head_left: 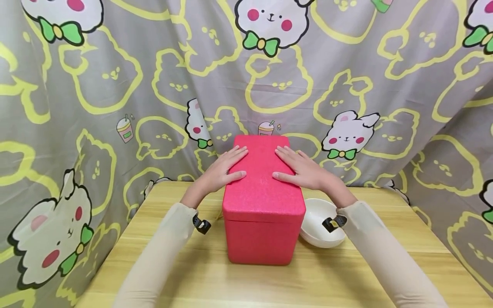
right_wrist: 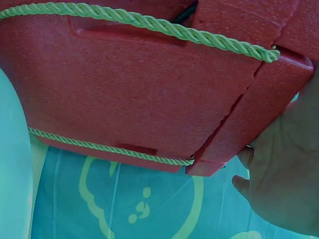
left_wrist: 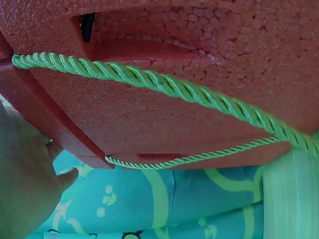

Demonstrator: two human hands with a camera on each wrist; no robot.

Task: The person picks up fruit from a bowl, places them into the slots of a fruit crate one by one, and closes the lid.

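A red foam box (head_left: 259, 241) stands upright with its lid (head_left: 265, 192) on top. My left hand (head_left: 219, 169) rests on the lid's left edge, fingers and thumb stretched over the top. On the opposite edge my right hand (head_left: 302, 169) lies the same way, its fingers pointing inward. Twisted cords run down both sides of the box from the lid seam, one cord (left_wrist: 149, 79) in the left wrist view and another cord (right_wrist: 149, 22) in the right wrist view. A thin dark line marks the seam between lid and body. The inside of the box is hidden.
A white bowl (head_left: 317, 222) sits close beside the box on the right, below my right forearm. The wooden table (head_left: 200, 273) carries both. Behind it and along the sides hangs a grey patterned curtain (head_left: 154, 34).
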